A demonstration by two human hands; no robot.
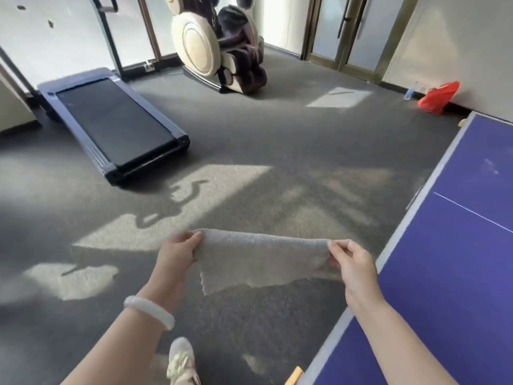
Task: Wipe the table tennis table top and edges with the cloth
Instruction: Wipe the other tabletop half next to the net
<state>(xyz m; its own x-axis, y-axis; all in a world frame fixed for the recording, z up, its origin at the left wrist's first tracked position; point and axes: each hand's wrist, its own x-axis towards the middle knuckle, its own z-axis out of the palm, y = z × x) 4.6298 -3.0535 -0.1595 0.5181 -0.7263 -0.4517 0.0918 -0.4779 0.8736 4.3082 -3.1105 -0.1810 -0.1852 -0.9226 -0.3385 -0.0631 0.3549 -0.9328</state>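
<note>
Above the grey, short-piled carpet (249, 140), one pale grey terry cloth (261, 259) is stretched flat between two hands. It is roughly rectangular, with a nubby surface and a wavy lower hem that hangs free. The left hand (177, 251) pinches the cloth's left upper corner between thumb and fingers; the right hand (352, 262) pinches the right upper corner likewise. The cloth hangs clear of the table tennis table (458, 259), just left of its pale-bordered edge. The table top is smooth, matt and blue-violet, crossed by one thin white line (472, 212).

One smooth, milky-white bangle (150, 312) rings the left wrist, and one pale laced shoe (181, 359) shows below.

Farther off stand one flat, dark-belted treadmill (116, 126), one cream and dark padded massage chair (219, 45) with rounded sides, one crumpled red bag (438, 97) and one clear bottle (410, 91) beside it.
</note>
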